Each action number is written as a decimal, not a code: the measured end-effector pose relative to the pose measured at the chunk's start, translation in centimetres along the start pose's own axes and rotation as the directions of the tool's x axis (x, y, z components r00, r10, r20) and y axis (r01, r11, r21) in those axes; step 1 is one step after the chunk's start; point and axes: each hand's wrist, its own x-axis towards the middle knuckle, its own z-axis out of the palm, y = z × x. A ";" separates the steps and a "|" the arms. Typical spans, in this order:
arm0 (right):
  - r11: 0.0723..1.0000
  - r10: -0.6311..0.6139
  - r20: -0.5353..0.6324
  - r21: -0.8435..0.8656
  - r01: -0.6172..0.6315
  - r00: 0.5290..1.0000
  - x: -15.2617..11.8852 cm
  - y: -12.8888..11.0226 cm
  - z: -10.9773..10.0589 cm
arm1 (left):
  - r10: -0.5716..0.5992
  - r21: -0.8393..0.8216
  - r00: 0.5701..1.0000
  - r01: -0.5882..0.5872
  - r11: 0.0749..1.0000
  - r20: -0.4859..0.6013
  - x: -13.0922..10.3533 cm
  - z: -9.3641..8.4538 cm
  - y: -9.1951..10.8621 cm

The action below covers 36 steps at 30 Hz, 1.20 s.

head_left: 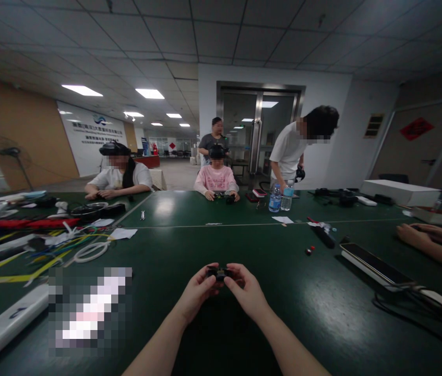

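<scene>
Between my two hands is a small black object (218,273), held just above the dark green table (158,313) near its front. My left hand (201,286) pinches its left end between thumb and fingers. On the opposite end, my right hand (244,287) has thumb and fingertips closed in the same way. The object looks dark and compact; its exact kind is too small to make out, and the fingers cover both of its ends.
A blurred-out bright device (93,308) and a long white bar (13,329) lie left, near tangled cables (91,251). Water bottles (274,199) stand ahead. At right are a phone on a white block (377,263) and another person's hands (420,237). Several people are across the table.
</scene>
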 end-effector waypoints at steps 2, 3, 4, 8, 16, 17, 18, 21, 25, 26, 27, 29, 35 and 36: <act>1.000 -0.017 -0.002 0.006 0.017 1.000 0.0 0.0 0.0 | 0.001 0.003 1.000 -0.001 1.000 -0.015 0.0 0.0 0.0; 1.000 -0.025 -0.005 0.009 0.025 1.000 0.0 0.0 0.0 | 0.003 0.005 1.000 -0.003 1.000 -0.024 0.0 0.1 0.0; 0.999 -0.032 -0.008 0.011 0.032 0.999 0.0 0.1 0.1 | 0.003 0.009 1.000 -0.003 1.000 -0.030 0.0 0.1 0.0; 0.999 -0.035 -0.014 0.005 0.035 0.999 0.2 0.4 0.2 | 0.008 0.022 1.000 -0.008 1.000 -0.028 0.1 0.0 -0.2; 0.999 -0.028 -0.010 -0.015 0.028 1.000 0.1 0.5 0.2 | 0.012 0.027 1.000 -0.012 1.000 -0.013 0.1 -0.2 -0.2; 1.000 -0.024 -0.010 -0.019 0.024 1.000 0.1 0.6 0.2 | 0.014 0.027 1.000 -0.013 1.000 -0.013 0.1 -0.2 -0.2; 0.999 -0.022 -0.011 -0.023 0.022 1.000 0.1 0.6 0.2 | 0.016 0.025 1.000 -0.016 1.000 -0.009 0.1 -0.2 -0.2; 0.999 -0.024 -0.013 -0.029 0.023 1.000 0.1 0.5 0.2 | 0.033 0.011 0.999 -0.033 0.999 0.007 0.1 -0.2 -0.2; 0.999 0.000 -0.007 -0.035 -0.001 1.000 -0.1 0.0 0.1 | 0.046 0.016 0.999 -0.046 0.999 -0.013 0.0 -0.3 0.0; 0.999 0.008 -0.002 -0.039 -0.008 1.000 -0.1 -0.1 0.0 | 0.047 0.019 0.999 -0.047 0.999 -0.015 0.0 -0.2 0.0; 0.999 0.013 0.000 -0.043 -0.013 1.000 -0.2 -0.2 0.0 | 0.048 0.019 0.999 -0.048 0.999 -0.016 0.0 -0.2 0.1; 0.999 0.011 0.001 -0.050 -0.011 1.000 -0.1 -0.2 0.0 | 0.050 0.013 0.999 -0.050 0.999 -0.013 0.0 -0.2 0.1; 0.999 -0.023 -0.015 -0.035 0.022 1.000 0.1 0.3 0.2 | 0.051 -0.044 0.999 -0.051 0.998 0.013 0.1 -0.1 -0.2; 0.999 -0.019 -0.013 -0.034 0.018 1.000 0.1 0.3 0.2 | 0.046 -0.049 0.999 -0.045 0.998 0.016 0.1 -0.1 -0.2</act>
